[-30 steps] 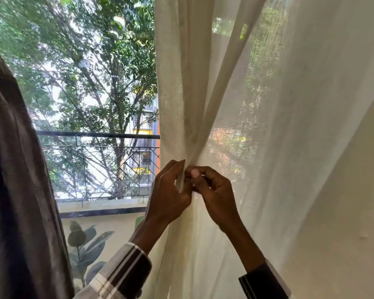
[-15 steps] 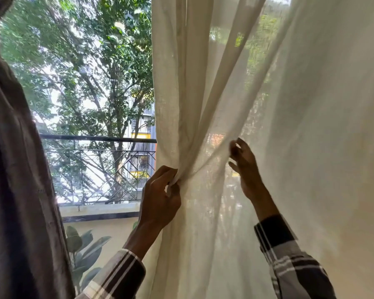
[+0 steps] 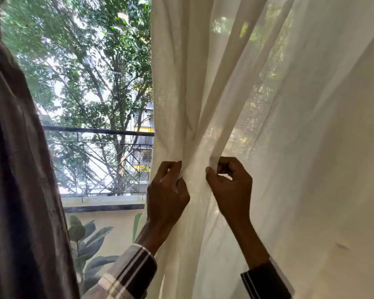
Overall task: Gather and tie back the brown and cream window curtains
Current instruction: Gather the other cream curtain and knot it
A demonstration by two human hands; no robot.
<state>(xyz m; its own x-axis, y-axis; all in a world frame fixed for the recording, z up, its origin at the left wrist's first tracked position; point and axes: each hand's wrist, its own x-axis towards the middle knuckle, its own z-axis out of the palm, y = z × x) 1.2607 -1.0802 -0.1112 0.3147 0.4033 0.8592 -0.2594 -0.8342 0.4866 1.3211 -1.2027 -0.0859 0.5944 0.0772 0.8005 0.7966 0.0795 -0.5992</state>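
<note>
A: Where's the cream curtain (image 3: 268, 126) relative to the hands?

B: Straight ahead, hanging top to bottom. The left hand (image 3: 166, 195) pinches the gathered folds at its window-side edge; the right hand (image 3: 229, 188), just beside it, pinches a fresh fold

A: Which way does the loose cloth lie?

B: Off to the right, so the right hand is nearer. The brown curtain (image 3: 15, 169) hangs far left, untouched

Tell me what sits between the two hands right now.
In the head view, a bunched fold of the cream curtain lies between the left hand and right hand; both pinch it.
</note>
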